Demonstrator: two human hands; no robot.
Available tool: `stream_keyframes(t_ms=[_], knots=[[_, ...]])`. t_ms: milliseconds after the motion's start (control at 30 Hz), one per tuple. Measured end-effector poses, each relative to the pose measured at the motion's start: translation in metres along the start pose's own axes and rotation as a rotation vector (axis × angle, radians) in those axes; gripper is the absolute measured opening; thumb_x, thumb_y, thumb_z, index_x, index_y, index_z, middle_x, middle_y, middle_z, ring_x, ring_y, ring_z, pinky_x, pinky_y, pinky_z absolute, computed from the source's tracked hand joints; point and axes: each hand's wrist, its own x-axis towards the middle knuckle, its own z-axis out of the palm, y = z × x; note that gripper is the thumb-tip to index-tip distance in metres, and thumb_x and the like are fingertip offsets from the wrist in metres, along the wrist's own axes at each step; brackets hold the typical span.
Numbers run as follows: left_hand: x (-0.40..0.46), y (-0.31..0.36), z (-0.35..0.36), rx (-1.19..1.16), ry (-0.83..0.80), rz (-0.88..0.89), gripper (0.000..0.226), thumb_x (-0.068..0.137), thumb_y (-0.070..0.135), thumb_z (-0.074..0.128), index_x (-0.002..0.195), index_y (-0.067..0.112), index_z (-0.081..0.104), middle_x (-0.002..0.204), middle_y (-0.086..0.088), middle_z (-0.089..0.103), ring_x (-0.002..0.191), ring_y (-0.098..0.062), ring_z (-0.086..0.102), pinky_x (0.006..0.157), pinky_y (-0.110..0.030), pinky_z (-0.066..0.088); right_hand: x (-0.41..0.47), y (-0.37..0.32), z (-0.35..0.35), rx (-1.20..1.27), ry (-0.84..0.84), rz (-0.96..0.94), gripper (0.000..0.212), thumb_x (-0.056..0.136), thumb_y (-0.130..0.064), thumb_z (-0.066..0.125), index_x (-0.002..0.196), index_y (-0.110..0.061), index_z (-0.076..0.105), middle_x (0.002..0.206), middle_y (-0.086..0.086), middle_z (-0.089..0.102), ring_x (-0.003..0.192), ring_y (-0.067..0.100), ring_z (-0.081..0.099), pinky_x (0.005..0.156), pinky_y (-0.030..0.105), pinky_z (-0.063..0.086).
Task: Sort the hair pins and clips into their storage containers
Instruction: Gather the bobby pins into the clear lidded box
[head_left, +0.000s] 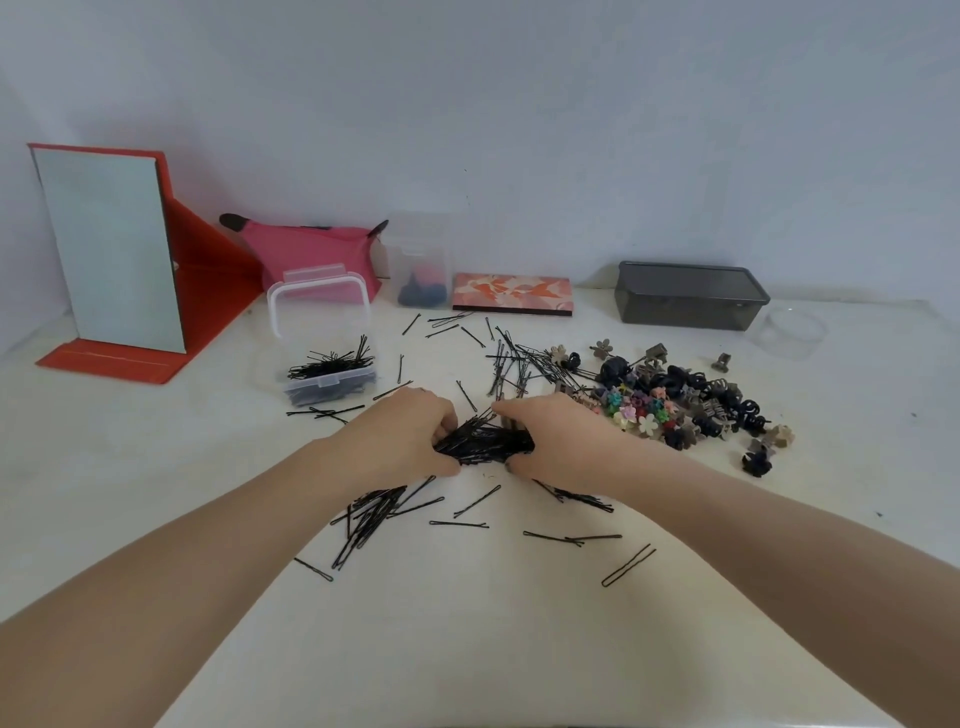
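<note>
My left hand (410, 434) and my right hand (558, 441) curl from both sides around one bundle of black hair pins (485, 442) at the table's middle. More loose black pins (374, 512) lie scattered near and beyond my hands. A clear open-lidded box (324, 358) at the left holds black pins. A pile of small claw clips (675, 400), black, brown and coloured, lies to the right. A dark grey lidded box (688, 296) stands at the back right.
A red folding mirror (114, 260) stands at the back left beside a pink pouch (311, 254). A tall clear box (421, 265) with dark items, a patterned flat case (511, 293) and a clear round tub (789, 332) line the back.
</note>
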Motion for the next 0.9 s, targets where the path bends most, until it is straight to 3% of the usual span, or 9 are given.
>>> stream_keyframes(t_ms=[67, 133, 367, 500, 600, 767, 900], knots=[[0.001, 0.0, 0.0, -0.029, -0.017, -0.009, 0.033, 0.073, 0.036, 0.078, 0.1, 0.023, 0.067, 0.084, 0.015, 0.063, 0.078, -0.002, 0.06, 0.071, -0.024, 0.051, 0.001, -0.002, 0.007, 0.015, 0.071, -0.016, 0.022, 0.086, -0.015, 0.059, 0.107, -0.019, 0.063, 0.089, -0.002, 0.062, 0.084, 0.021, 0.061, 0.06, 0.026, 0.043], [0.001, 0.001, -0.003, -0.017, -0.04, -0.007, 0.028, 0.074, 0.036, 0.077, 0.097, 0.024, 0.066, 0.084, 0.014, 0.064, 0.079, -0.005, 0.061, 0.075, -0.031, 0.054, 0.002, -0.005, 0.01, -0.005, 0.098, -0.014, 0.026, 0.086, -0.01, 0.055, 0.106, -0.021, 0.068, 0.083, -0.002, 0.063, 0.079, 0.02, 0.062, 0.058, 0.023, 0.039], [0.006, 0.006, -0.012, 0.294, -0.185, 0.09, 0.02, 0.087, 0.037, 0.059, 0.098, 0.02, 0.059, 0.091, 0.001, 0.059, 0.086, -0.022, 0.058, 0.07, -0.037, 0.05, 0.001, -0.012, 0.012, -0.086, 0.126, -0.001, 0.032, 0.086, -0.004, 0.05, 0.106, -0.021, 0.069, 0.095, 0.004, 0.066, 0.083, 0.025, 0.061, 0.062, 0.029, 0.048], [0.005, 0.005, -0.013, 0.439, -0.19, 0.149, 0.023, 0.095, 0.035, 0.052, 0.107, 0.016, 0.055, 0.104, 0.0, 0.053, 0.095, -0.023, 0.057, 0.065, -0.033, 0.037, 0.003, -0.012, 0.01, -0.079, 0.103, 0.002, 0.035, 0.089, -0.005, 0.051, 0.117, -0.019, 0.067, 0.108, 0.005, 0.063, 0.096, 0.026, 0.06, 0.077, 0.036, 0.055], [0.004, 0.001, -0.011, 0.485, -0.159, 0.171, 0.02, 0.097, 0.035, 0.051, 0.108, 0.018, 0.051, 0.107, 0.0, 0.053, 0.096, -0.024, 0.058, 0.063, -0.032, 0.033, 0.005, -0.012, 0.009, -0.12, 0.059, -0.001, 0.034, 0.09, -0.004, 0.049, 0.115, -0.017, 0.068, 0.109, 0.007, 0.064, 0.1, 0.027, 0.061, 0.084, 0.04, 0.055], [0.003, 0.0, -0.011, 0.576, -0.148, 0.231, 0.022, 0.099, 0.036, 0.048, 0.111, 0.018, 0.051, 0.107, 0.0, 0.056, 0.094, -0.023, 0.059, 0.065, -0.033, 0.039, 0.006, -0.012, 0.007, -0.125, 0.043, -0.001, 0.037, 0.088, -0.002, 0.046, 0.108, -0.019, 0.072, 0.101, 0.006, 0.067, 0.092, 0.026, 0.064, 0.081, 0.04, 0.057], [0.003, -0.002, -0.019, 0.577, -0.169, 0.268, 0.021, 0.099, 0.036, 0.047, 0.11, 0.019, 0.054, 0.104, 0.001, 0.058, 0.095, -0.023, 0.059, 0.078, -0.04, 0.05, 0.005, -0.011, -0.001, -0.065, 0.016, -0.017, 0.033, 0.09, -0.005, 0.049, 0.108, -0.019, 0.072, 0.101, 0.006, 0.068, 0.092, 0.025, 0.064, 0.082, 0.039, 0.057]])
